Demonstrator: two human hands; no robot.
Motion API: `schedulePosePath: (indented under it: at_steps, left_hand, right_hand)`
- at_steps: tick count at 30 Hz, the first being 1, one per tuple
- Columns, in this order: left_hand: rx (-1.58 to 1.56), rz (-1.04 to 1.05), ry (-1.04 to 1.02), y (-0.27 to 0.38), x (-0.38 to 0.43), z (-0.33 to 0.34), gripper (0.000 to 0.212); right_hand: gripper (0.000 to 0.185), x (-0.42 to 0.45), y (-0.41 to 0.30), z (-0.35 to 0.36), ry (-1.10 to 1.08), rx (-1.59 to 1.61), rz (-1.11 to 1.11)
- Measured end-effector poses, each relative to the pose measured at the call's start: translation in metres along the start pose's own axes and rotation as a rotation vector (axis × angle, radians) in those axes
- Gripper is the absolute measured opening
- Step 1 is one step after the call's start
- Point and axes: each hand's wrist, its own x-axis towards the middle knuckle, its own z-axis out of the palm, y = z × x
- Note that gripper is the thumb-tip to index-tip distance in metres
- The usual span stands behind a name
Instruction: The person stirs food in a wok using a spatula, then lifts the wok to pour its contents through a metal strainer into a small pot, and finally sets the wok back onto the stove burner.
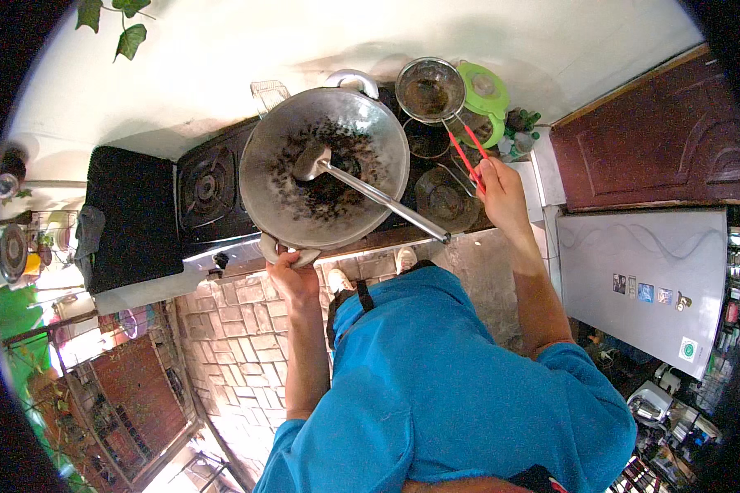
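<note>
A large metal wok (357, 228) sits over the stove, its inside darkened with scattered black residue. My left hand (294, 277) grips the wok's near loop handle (277, 249) from below. Inside the wok rests a metal spatula (370, 194), its long handle reaching out over the near right rim. My right hand (504, 194) holds the red handle of a round wire-mesh strainer (430, 89). The strainer is raised to the right of the wok, above a dark pot (424, 145), with something brownish showing in its bowl. Whether the strainer touches the pot cannot be made out.
A bare gas burner (206, 183) lies left of the wok, beside a black panel (135, 215). Behind the strainer stands a green-lidded container (486, 92). A dark round pan (447, 194) sits under my right hand. A pale refrigerator (641, 277) stands at right.
</note>
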Motion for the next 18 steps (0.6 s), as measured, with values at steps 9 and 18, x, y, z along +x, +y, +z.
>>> schedulePosePath:
  at_steps: [9, 18]
  left_hand:
    - [0.072, 0.02, -0.003, 0.003, -0.004, 0.013, 0.064]
    - [0.045, 0.013, -0.03, 0.002, 0.001, 0.015, 0.065]
  right_hand:
    - [0.036, -0.002, -0.004, -0.002, 0.015, -0.055, -0.008]
    - [0.033, -0.007, -0.015, 0.0, 0.059, 0.007, -0.028]
